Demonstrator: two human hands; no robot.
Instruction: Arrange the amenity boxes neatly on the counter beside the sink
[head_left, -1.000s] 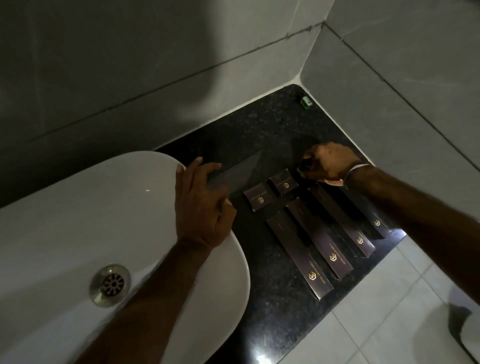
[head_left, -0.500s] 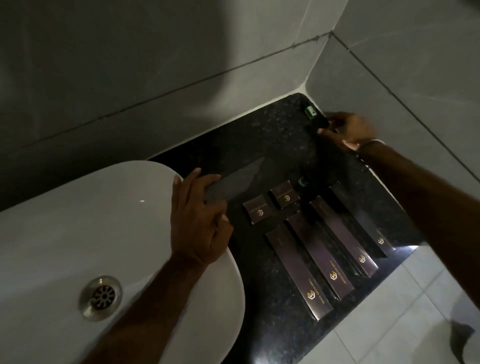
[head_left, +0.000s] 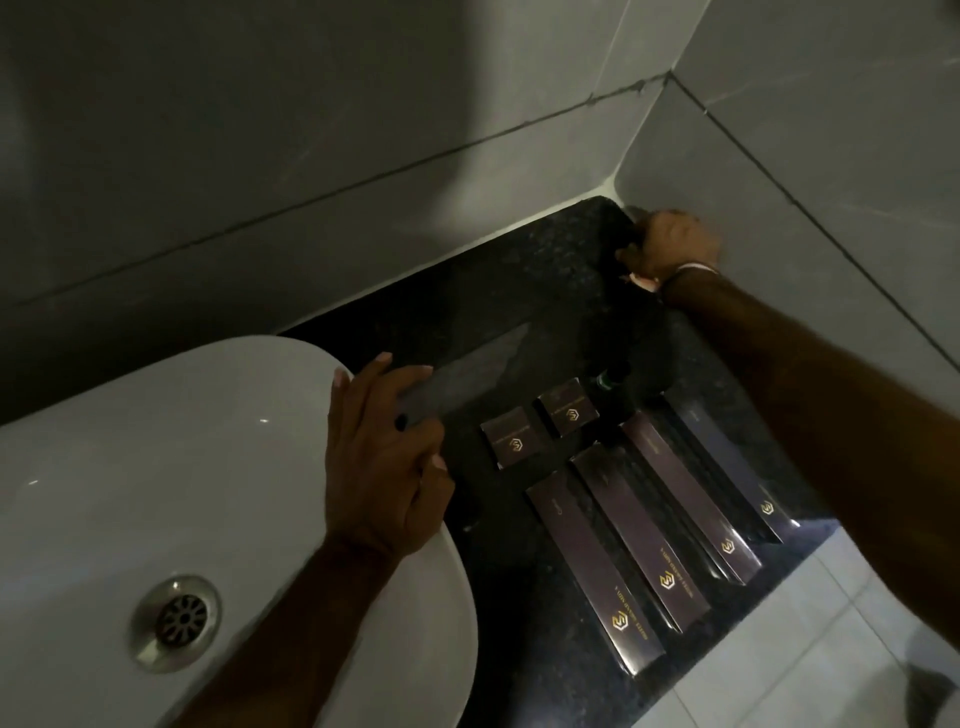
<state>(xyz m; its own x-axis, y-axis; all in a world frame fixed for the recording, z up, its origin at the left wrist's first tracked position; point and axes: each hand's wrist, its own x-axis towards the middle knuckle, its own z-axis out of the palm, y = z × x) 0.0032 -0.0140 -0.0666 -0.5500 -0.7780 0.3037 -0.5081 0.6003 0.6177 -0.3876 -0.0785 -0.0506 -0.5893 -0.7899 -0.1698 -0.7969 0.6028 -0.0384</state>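
Several long dark amenity boxes (head_left: 642, 535) with gold logos lie side by side on the black stone counter (head_left: 524, 280), their ends near its front edge. Two small square boxes (head_left: 512, 436) (head_left: 567, 413) sit just behind them. My left hand (head_left: 384, 467) rests on the sink rim and grips another long dark box (head_left: 470, 364) that lies across the counter towards the back. My right hand (head_left: 675, 244) is pressed into the far corner where the two walls meet. Its fingers are curled down over a small dark item that is mostly hidden.
The white basin (head_left: 130, 467) with its metal drain (head_left: 179, 621) fills the left. A small dark bottle with a green neck (head_left: 607, 378) stands behind the boxes. Grey tiled walls (head_left: 779, 208) close the back and right; the pale floor (head_left: 810, 649) lies below the counter's front edge.
My right hand has left the row of boxes with a small dark item and reached back into the far corner, now covering the little green thing there. My left hand has stayed put.
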